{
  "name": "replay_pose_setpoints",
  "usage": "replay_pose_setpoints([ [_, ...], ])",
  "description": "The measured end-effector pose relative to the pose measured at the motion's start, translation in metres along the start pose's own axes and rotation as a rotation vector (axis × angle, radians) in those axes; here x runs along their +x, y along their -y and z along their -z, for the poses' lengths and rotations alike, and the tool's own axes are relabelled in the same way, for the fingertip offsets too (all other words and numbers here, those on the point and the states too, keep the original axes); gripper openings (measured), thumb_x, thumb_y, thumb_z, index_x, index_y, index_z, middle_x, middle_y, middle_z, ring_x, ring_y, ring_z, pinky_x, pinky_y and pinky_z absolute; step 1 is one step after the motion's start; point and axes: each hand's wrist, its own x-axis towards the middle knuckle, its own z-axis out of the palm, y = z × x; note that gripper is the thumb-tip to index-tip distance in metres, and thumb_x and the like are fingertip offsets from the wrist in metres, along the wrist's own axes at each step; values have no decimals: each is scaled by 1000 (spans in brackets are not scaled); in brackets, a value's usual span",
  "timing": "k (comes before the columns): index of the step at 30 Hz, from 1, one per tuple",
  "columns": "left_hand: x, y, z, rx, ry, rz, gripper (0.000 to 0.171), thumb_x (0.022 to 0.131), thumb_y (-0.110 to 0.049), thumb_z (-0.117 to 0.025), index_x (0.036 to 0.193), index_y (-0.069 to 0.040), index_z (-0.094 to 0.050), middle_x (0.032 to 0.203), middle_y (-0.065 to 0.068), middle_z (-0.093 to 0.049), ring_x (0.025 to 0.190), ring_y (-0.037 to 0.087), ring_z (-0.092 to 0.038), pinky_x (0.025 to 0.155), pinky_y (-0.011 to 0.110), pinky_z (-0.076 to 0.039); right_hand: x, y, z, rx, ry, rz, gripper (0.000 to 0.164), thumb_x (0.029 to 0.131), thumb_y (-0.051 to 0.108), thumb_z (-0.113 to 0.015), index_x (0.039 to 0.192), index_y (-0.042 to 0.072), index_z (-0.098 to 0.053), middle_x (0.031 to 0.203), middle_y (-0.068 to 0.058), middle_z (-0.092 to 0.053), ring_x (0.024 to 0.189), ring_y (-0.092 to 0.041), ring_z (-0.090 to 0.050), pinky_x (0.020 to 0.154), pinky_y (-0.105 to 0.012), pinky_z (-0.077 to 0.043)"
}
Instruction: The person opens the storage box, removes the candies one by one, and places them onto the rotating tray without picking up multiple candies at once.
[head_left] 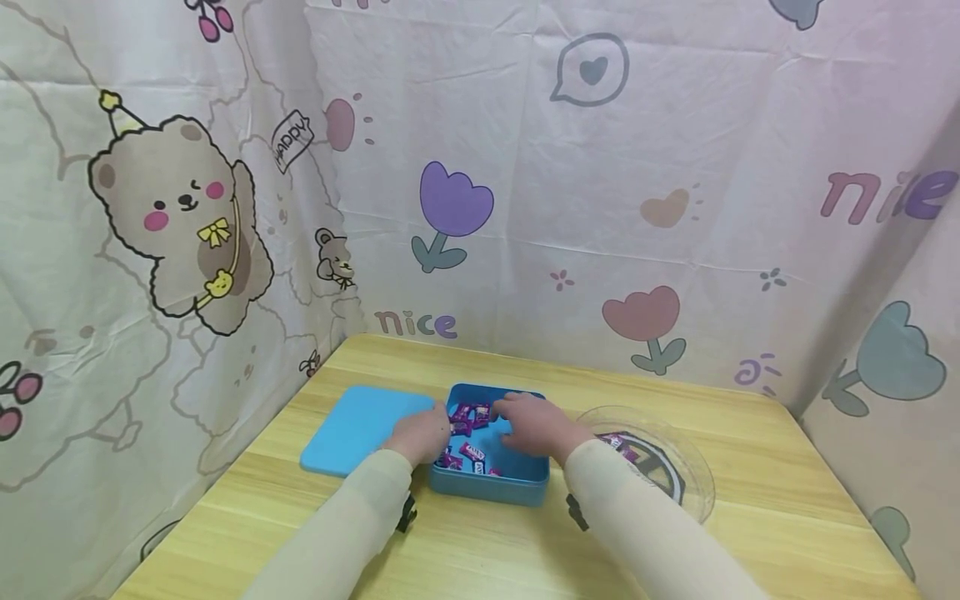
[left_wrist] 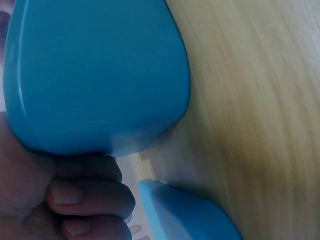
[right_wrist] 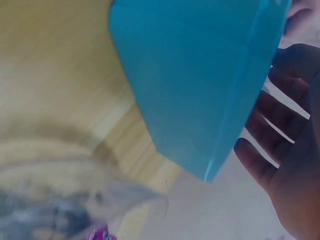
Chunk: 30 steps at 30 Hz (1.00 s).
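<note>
A blue rectangular box (head_left: 487, 490) without its lid stands on the table, with several small purple-wrapped candies (head_left: 472, 452) lying inside. My left hand (head_left: 422, 433) holds the box's left rim. In the left wrist view its lower fingers (left_wrist: 92, 197) are curled against the outside wall, while the thumb is hidden. Over the right part of the box is my right hand (head_left: 542, 427), its fingers (head_left: 510, 407) bent loosely above the inside and apart from the candies. The right wrist view shows those fingers (right_wrist: 270, 125) spread beyond the box's rim, with nothing held.
Left of the box lies a flat blue lid (head_left: 360, 425). To the right, partly behind my right sleeve, a clear round plate (head_left: 701, 467) bears a few purple-wrapped candies (head_left: 624, 446). Patterned curtains (head_left: 525, 250) hang behind the table (head_left: 480, 558) and at its sides.
</note>
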Motion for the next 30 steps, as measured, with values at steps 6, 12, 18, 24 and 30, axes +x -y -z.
replay_pose_setpoints([
  [6, 0, 1, 1, 66, 0, -25, 55, 108, -19, -45, 153, 9, -30, 135, 25, -59, 95, 27, -60, 89, 49, -54, 14, 9, -12, 19, 36, -25, 47, 93, 28, -74, 138, 23, -63, 133, -3, -60, 119, -25, -60, 99, -49, -51],
  [12, 2, 2, -1, 61, 2, -26, 57, 108, -20, -45, 154, 8, -29, 134, 23, -60, 87, 27, -58, 76, 44, -53, 28, 14, -23, 20, 59, -60, 62, 92, 32, -76, 148, 19, -54, 145, -6, -53, 129, -28, -54, 104, -48, -48],
  [18, 3, 2, -1, 75, -4, -47, 57, 107, -18, -48, 153, 10, -30, 122, 24, -64, 79, 26, -57, 65, 41, -51, 37, 19, -26, 25, 76, -105, 71, 92, 35, -76, 154, 17, -45, 153, -7, -46, 136, -29, -48, 109, -50, -43],
  [24, 3, 3, 0, 98, -7, -55, 57, 106, -17, -50, 153, 10, -31, 127, 24, -63, 80, 25, -58, 67, 40, -52, 45, 25, -30, 32, 98, -153, 74, 91, 40, -76, 155, 19, -44, 154, -6, -46, 137, -29, -47, 107, -52, -43],
  [30, 3, 2, -2, 101, -12, -65, 58, 104, -13, -53, 152, 10, -32, 123, 24, -64, 77, 26, -56, 62, 40, -50, 44, 32, -29, 55, 110, -196, 71, 89, 42, -77, 151, 18, -50, 150, -6, -49, 133, -31, -50, 105, -55, -45],
])
